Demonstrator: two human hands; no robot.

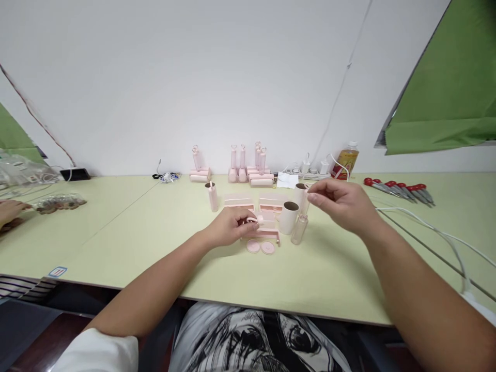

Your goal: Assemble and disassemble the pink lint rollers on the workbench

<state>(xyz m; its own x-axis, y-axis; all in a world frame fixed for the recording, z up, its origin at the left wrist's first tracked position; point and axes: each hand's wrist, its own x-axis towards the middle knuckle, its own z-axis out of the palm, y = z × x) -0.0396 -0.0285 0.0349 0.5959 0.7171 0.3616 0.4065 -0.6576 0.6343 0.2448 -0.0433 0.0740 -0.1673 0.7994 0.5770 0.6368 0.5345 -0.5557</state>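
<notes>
My left hand pinches a small pink ringed part above a pink tray-like piece. Two flat pink discs lie just in front of that piece. On the right, my right hand has thumb and fingers together at the ring top of a pink tube. Below it stands a clear pinkish bottle, beside a white paper-like roll with a hollow brown core. Another such roll is behind. More pink housings lie behind my left hand.
Pink rollers with upright handles stand along the wall. A pink tube stands left of the parts. At right are red-ended tools, a yellow bottle and white cables. Another person's hand is at far left by a bag.
</notes>
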